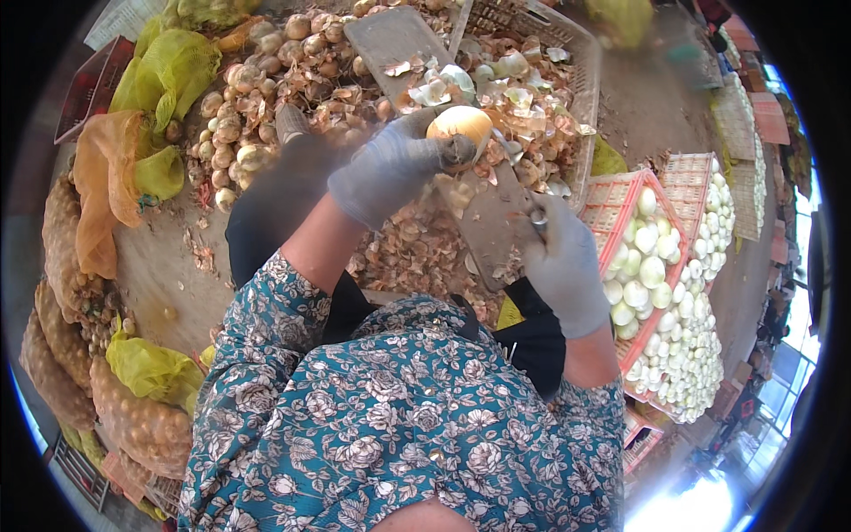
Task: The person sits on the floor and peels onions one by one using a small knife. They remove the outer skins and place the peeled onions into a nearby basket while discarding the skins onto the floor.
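My left hand (405, 159), in a grey work glove with dark fingertips, grips a yellow-brown onion (462, 126) above a wooden board. In my gloved right hand (565, 259) is a small metal tool (537, 217), mostly covered by my fingers; its blade is hard to make out. A bright metal piece (508, 145) shows just right of the onion, perhaps the tool's tip. Beneath both hands the worn board (488, 219) slants across a plastic crate (588, 86) filled with onion skins (518, 106). Pale peelings (442, 86) lie on the board's upper part.
Unpeeled onions (246, 80) are heaped at upper left. At right, red-and-white crates (615, 199) hold peeled white onions (645, 266). Full mesh sacks (139, 412) lie along the left, near yellow netting (166, 73) and orange netting (110, 186). A red crate (93, 86) stands at far left.
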A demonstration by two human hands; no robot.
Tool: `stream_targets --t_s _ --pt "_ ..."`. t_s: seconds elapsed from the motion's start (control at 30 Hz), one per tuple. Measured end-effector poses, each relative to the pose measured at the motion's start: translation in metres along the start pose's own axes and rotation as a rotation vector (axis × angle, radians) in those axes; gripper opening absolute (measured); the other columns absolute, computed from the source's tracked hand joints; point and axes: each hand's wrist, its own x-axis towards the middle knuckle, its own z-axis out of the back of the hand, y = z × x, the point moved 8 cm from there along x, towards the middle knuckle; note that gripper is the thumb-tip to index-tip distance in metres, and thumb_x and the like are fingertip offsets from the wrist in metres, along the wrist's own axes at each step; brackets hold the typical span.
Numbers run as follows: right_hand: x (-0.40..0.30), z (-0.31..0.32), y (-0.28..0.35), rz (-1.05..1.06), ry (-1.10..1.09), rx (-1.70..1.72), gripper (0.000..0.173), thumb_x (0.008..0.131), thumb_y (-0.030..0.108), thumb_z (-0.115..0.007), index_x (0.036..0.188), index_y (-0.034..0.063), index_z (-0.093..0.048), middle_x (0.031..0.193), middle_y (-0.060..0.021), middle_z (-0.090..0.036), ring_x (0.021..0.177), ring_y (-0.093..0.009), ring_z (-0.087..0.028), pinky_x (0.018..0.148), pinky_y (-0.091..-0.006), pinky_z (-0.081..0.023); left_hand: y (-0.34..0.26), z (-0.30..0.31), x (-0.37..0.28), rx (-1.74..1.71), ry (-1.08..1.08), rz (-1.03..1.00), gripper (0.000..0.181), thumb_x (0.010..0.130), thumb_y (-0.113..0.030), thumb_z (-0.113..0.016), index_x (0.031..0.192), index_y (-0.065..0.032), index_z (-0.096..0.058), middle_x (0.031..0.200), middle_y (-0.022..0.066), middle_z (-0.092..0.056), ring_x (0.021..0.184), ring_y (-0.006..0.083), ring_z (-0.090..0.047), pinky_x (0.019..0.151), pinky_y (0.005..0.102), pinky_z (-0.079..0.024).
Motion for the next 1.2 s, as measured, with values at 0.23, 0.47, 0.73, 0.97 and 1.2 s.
stream_targets --t_s 0.23,0.47,0.73,0.97,1.2 --pt "0.008 -0.006 0.002 0.183 -0.151 -0.665 0.017 0.075 0.014 -0.059 0.081 0.0068 -0.044 0.071 -0.0110 -0.052 0.058 -0.027 -0.058 0.050 -0.0367 -0.046 0.004 -0.002 0.000 -0.033 -0.003 0.081 0.069 0.069 -0.033 -0.073 0.122 0.0026 -0.045 0.106 0.0083 -0.055 0.091 0.0135 -0.054 0.078 0.0249 -0.045" --pt "0.008 -0.021 -0.009 -0.037 0.138 -0.477 0.021 0.075 0.014 -0.059 0.087 0.0044 -0.044 0.077 -0.0139 -0.055 0.067 -0.030 -0.059 0.056 -0.0371 -0.047 0.012 0.005 0.001 0.008 -0.087 0.082 0.065 0.070 -0.029 -0.073 0.121 0.0021 -0.047 0.099 0.0066 -0.057 0.084 0.0116 -0.055 0.076 0.0243 -0.045" --pt "0.012 -0.023 -0.039 -0.472 0.244 0.607 0.026 0.080 0.022 -0.061 0.088 -0.0011 -0.052 0.061 -0.0061 -0.052 0.050 -0.014 -0.050 0.049 -0.0284 -0.041 0.015 0.004 0.002 0.084 -0.087 0.112 0.062 0.071 -0.030 -0.073 0.119 0.0017 -0.050 0.100 0.0062 -0.059 0.086 0.0116 -0.056 0.075 0.0226 -0.045" --pt "0.064 -0.009 -0.012 -0.003 0.045 0.396 0.031 0.081 0.031 -0.063 0.086 0.0014 -0.055 0.056 -0.0022 -0.051 0.048 -0.010 -0.047 0.048 -0.0235 -0.040 0.015 -0.001 0.002 0.173 0.005 0.161 0.064 0.068 -0.028 -0.074 0.119 0.0024 -0.049 0.102 0.0061 -0.058 0.091 0.0132 -0.055 0.080 0.0252 -0.045" --pt "0.055 -0.031 -0.043 -0.447 -0.053 1.246 0.026 0.086 0.024 -0.058 0.085 -0.0024 -0.057 0.055 -0.0028 -0.055 0.046 -0.008 -0.053 0.043 -0.0216 -0.043 0.001 -0.012 -0.003 0.061 0.069 0.027 0.079 0.066 -0.023 -0.074 0.130 0.0008 -0.036 0.121 0.0118 -0.049 0.110 0.0197 -0.050 0.094 0.0320 -0.041"
